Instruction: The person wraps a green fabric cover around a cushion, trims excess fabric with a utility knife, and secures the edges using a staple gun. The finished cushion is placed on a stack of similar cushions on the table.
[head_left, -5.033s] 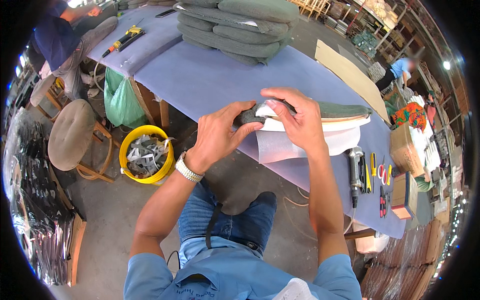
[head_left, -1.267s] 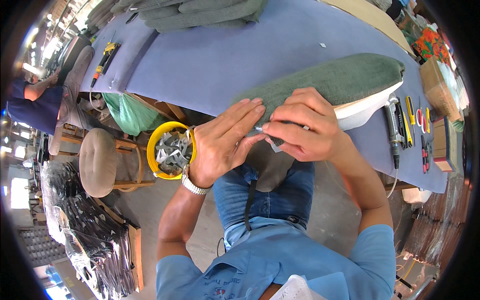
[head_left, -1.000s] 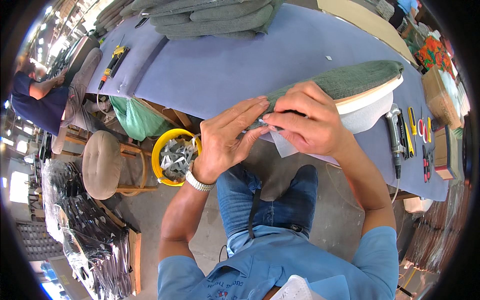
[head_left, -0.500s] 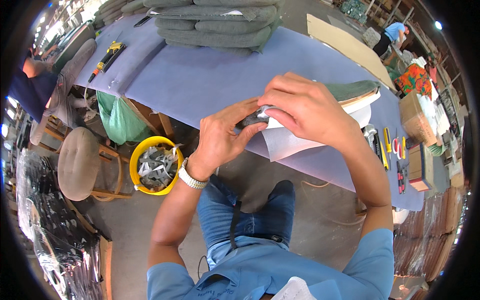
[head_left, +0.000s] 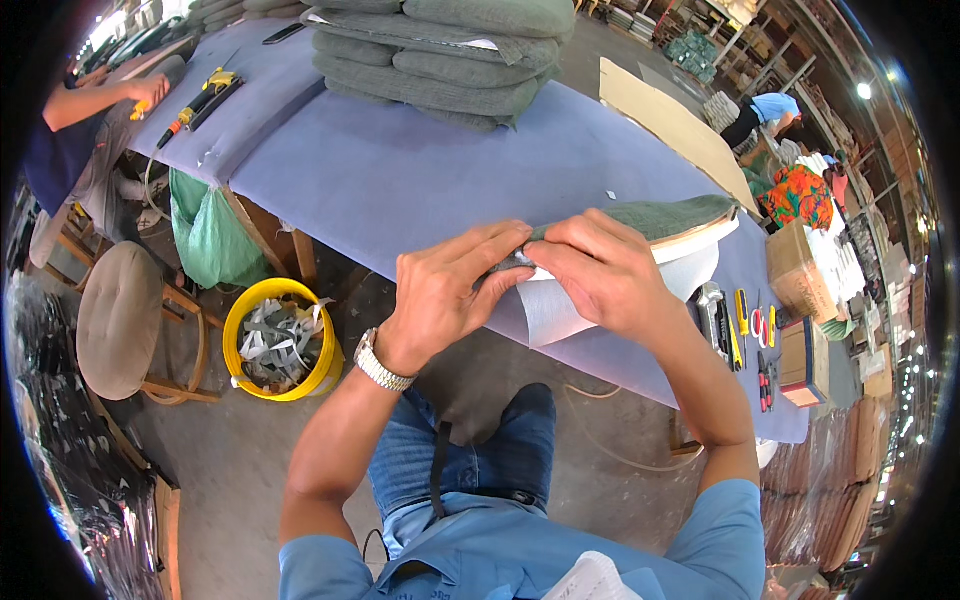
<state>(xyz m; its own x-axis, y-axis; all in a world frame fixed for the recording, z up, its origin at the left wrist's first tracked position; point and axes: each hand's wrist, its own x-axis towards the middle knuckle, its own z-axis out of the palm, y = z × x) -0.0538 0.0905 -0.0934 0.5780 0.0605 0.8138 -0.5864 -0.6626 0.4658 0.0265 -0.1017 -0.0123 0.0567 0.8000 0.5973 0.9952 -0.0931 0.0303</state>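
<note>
A grey-green upholstered seat cushion lies at the table's near edge, with a pale wooden rim along its side. White lining cloth hangs from it over the edge. My left hand is closed on the cushion's left end, thumb below and fingers above. Close against it, my right hand pinches the fabric edge at the same corner. Between the fingertips shows a small dark fold with a whitish bit; its detail is mostly hidden by my fingers.
A blue-covered table bears a stack of cushions. At right lie a stapler, screwdrivers and red-handled pliers. A yellow bucket of scraps and padded stool stand left. A co-worker's hand holds something yellow.
My right hand has come down lower, its fingers now bent level with my left hand's at the corner. The whole view has shifted slightly. At far left, the co-worker's forearm now reaches over the table.
</note>
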